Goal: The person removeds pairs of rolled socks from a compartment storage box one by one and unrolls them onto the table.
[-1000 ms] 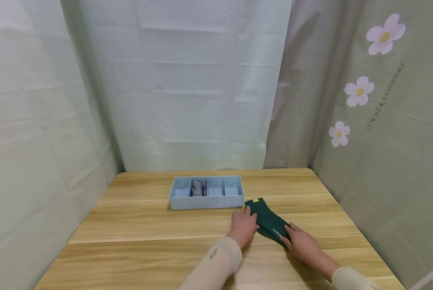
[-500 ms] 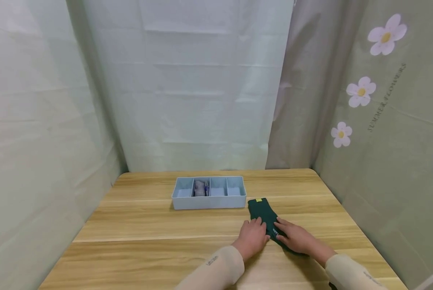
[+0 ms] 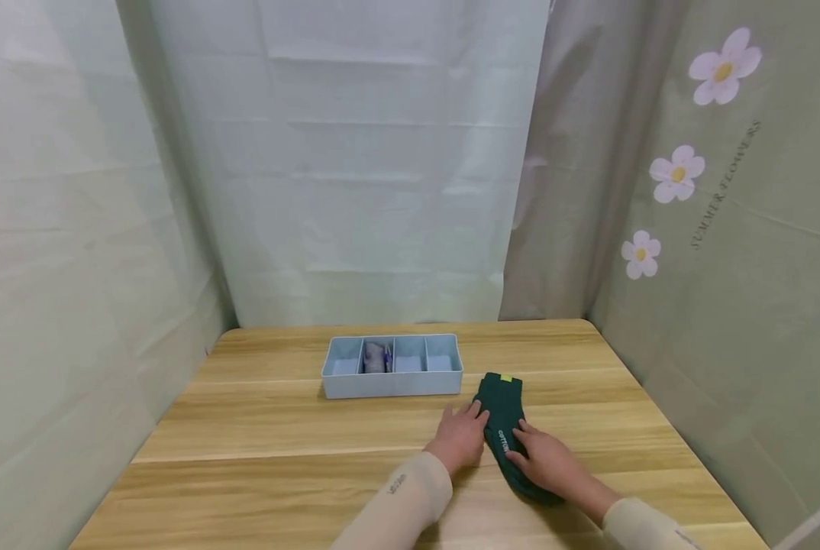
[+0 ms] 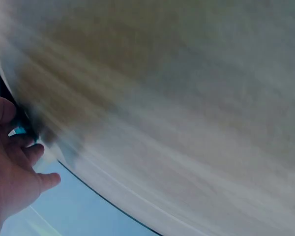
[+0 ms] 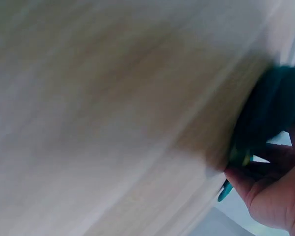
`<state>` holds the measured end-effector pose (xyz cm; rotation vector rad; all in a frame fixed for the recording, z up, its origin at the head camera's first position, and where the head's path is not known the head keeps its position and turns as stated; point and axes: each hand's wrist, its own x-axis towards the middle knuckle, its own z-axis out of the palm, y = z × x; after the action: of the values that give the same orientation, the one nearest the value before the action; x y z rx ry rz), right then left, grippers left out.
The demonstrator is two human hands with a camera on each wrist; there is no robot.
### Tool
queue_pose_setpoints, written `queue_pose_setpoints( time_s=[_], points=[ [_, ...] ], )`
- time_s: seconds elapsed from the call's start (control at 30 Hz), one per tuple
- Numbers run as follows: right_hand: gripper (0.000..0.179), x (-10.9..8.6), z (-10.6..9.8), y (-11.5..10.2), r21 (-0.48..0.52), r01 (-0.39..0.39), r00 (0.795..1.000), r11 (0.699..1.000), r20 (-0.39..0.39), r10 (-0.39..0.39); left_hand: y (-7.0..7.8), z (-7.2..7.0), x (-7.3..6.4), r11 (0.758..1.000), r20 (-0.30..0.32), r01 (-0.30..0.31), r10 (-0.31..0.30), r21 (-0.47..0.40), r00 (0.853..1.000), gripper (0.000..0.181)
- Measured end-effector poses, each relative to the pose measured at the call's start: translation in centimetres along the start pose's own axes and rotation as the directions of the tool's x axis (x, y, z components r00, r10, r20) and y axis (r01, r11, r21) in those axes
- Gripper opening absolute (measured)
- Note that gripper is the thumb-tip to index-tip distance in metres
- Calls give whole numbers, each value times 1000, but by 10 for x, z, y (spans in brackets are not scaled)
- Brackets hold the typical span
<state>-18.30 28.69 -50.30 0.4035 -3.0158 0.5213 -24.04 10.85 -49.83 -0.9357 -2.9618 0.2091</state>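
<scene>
Plainly, in the head view, your soft, dark green socks [image 3: 506, 409] lie lengthwise on the wood-grained table [image 3: 279, 428], to the right of the smooth, four-compartment plastic tray [image 3: 392, 385]. Your left hand [image 3: 458, 438] touches their left edge, fingers relaxed; your right hand [image 3: 549, 460] rests loosely spread on the lettered fabric. Left wrist: your fingers meet dark cloth. Right wrist: the rounded toe end, blurred, bulges beside your hand.

Head view faces forward and down; wrist views (nearer, tilted) share the table [image 3: 245, 428].
</scene>
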Motion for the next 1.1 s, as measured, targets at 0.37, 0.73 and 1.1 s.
queue_pose_setpoints(
  time_s=[0.37,0.73,1.1],
  points=[
    [35,9,-10,9,122,-77,986,990,-141,94,-25,5,-4,985,-77,39,-52,-170,996,39],
    [33,23,-6,23,166,-202,970,965,-104,221,-24,4,-5,959,-136,60,-101,-276,986,38],
    [30,25,-2,13,224,-227,959,948,-116,257,-19,4,-8,968,-98,63,-89,-243,991,41]
  ],
)
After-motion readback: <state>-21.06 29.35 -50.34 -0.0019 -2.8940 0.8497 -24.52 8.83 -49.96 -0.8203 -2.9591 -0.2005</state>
